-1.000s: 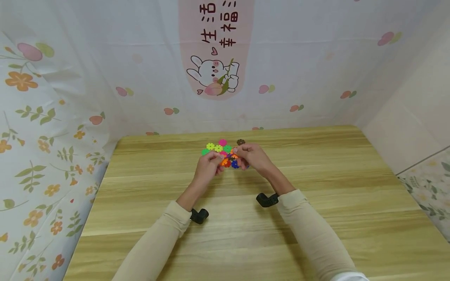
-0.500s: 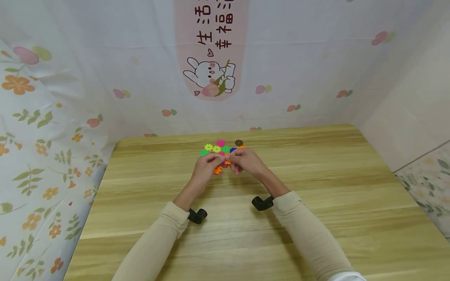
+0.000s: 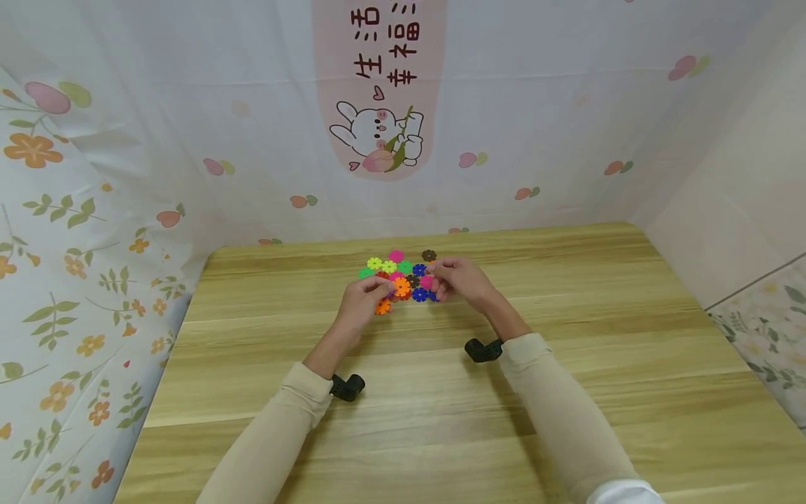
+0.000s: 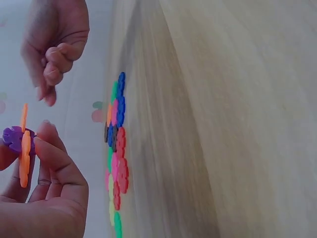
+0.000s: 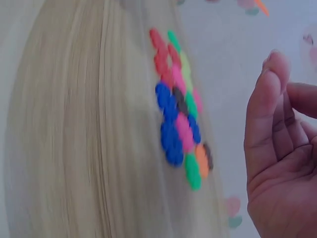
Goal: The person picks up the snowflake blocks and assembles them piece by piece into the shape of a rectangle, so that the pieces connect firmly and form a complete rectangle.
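My left hand (image 3: 357, 308) pinches a small joined piece of notched flower-shaped discs above the table. In the left wrist view, the piece is a purple disc (image 4: 19, 141) with orange discs (image 4: 25, 161) slotted onto it edge-on. The head view shows one orange disc (image 3: 401, 286) facing up and another orange disc (image 3: 382, 306) lower, with the purple mostly covered by fingers. To the right, my right hand (image 3: 466, 283) hovers over the loose discs, apart from the piece. Its fingers are loosely bent, and the right wrist view shows nothing between thumb and fingertips.
Loose flower-shaped discs lie flat in a cluster beneath both hands: blue (image 3: 420, 295), yellow (image 3: 374, 263), pink (image 3: 396, 256), brown (image 3: 429, 255), green and red. The wooden table (image 3: 415, 420) ends at a printed cloth (image 3: 504, 126) behind the cluster.
Both hands met over the discs half a second ago. Now the right hand has drawn away rightward with nothing in it, and the left keeps the orange and purple piece, shifted slightly left.
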The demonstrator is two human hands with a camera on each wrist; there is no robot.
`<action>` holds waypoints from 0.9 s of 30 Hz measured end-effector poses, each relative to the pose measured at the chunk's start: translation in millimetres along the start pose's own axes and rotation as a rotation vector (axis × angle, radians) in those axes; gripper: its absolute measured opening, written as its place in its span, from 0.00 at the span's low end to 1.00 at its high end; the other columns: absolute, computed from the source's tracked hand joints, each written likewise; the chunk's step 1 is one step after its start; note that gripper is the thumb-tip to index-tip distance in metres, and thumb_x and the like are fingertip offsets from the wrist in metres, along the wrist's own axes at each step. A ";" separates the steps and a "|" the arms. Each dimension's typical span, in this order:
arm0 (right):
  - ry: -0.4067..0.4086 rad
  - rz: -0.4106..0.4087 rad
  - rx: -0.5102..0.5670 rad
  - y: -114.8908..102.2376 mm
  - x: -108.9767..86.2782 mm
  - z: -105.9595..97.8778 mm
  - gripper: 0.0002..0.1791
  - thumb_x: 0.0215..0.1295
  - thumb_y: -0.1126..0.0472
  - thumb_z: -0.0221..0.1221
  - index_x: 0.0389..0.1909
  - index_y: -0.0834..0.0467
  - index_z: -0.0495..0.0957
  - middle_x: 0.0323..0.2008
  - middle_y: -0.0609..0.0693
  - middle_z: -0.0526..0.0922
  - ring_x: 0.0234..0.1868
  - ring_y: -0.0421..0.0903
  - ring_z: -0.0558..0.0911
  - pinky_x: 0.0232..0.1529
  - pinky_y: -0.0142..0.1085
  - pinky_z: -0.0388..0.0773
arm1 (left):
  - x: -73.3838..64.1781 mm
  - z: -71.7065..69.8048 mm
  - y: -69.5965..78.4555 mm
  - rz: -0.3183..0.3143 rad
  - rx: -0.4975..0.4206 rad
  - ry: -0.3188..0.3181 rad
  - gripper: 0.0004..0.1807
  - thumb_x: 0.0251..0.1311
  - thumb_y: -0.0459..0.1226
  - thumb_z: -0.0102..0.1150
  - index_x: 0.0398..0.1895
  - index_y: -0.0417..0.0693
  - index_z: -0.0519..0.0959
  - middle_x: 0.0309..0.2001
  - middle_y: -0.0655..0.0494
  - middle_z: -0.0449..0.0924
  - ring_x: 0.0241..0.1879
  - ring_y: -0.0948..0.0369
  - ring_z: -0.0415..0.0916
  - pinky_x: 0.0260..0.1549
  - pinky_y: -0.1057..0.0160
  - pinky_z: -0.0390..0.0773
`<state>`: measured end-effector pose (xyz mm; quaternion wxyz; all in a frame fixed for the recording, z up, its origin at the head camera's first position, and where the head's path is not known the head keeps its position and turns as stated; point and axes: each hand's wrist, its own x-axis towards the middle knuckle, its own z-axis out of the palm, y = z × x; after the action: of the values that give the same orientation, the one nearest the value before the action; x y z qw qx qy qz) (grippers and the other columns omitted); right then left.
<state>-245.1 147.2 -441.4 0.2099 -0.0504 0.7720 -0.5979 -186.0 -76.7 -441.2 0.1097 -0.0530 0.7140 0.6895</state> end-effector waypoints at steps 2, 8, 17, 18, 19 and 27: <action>0.021 0.018 -0.007 6.0 3.1 -6.5 0.20 0.75 0.56 0.50 0.53 0.69 0.76 0.24 0.50 0.79 0.20 0.42 0.79 0.33 0.41 0.84 | -0.7 -1.5 -1.3 -0.012 0.006 -0.003 0.11 0.69 0.38 0.55 0.43 0.40 0.82 0.40 0.43 0.83 0.48 0.44 0.79 0.46 0.51 0.81; 0.076 0.085 0.004 22.5 8.9 -20.9 0.18 0.74 0.56 0.52 0.55 0.64 0.76 0.24 0.52 0.80 0.19 0.41 0.79 0.28 0.38 0.84 | -1.6 -4.8 -6.3 -0.020 0.022 -0.011 0.11 0.69 0.38 0.56 0.42 0.39 0.82 0.36 0.46 0.84 0.46 0.43 0.80 0.44 0.52 0.83; 0.124 0.075 -0.073 34.5 13.5 -24.2 0.17 0.73 0.59 0.53 0.58 0.62 0.75 0.22 0.54 0.80 0.16 0.43 0.78 0.24 0.37 0.82 | -2.4 -5.9 -11.7 -0.011 0.083 -0.025 0.10 0.68 0.38 0.57 0.40 0.40 0.83 0.34 0.47 0.85 0.40 0.43 0.82 0.37 0.60 0.83; 0.129 0.077 -0.080 35.7 14.1 -23.7 0.18 0.73 0.59 0.54 0.59 0.61 0.75 0.21 0.54 0.79 0.16 0.43 0.78 0.24 0.37 0.82 | -2.4 -5.8 -12.2 -0.010 0.082 -0.029 0.09 0.68 0.37 0.57 0.40 0.40 0.83 0.34 0.47 0.84 0.40 0.43 0.82 0.38 0.59 0.83; 0.134 0.081 -0.091 37.0 14.8 -23.3 0.18 0.72 0.59 0.54 0.59 0.61 0.75 0.21 0.53 0.79 0.15 0.43 0.78 0.24 0.37 0.82 | -2.3 -5.7 -12.8 -0.009 0.080 -0.033 0.09 0.67 0.37 0.57 0.40 0.40 0.83 0.34 0.47 0.84 0.39 0.43 0.81 0.38 0.57 0.83; 0.142 0.078 -0.198 41.4 20.0 -18.2 0.21 0.70 0.59 0.58 0.62 0.58 0.75 0.18 0.52 0.78 0.15 0.42 0.77 0.23 0.35 0.81 | -1.4 -5.2 -13.5 0.003 0.082 -0.043 0.09 0.67 0.37 0.57 0.39 0.41 0.83 0.34 0.48 0.84 0.39 0.43 0.82 0.39 0.54 0.83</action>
<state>-263.1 168.6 -482.1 0.1716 0.0016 0.8416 -0.5121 -182.0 -82.6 -453.8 0.1258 -0.0327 0.7392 0.6608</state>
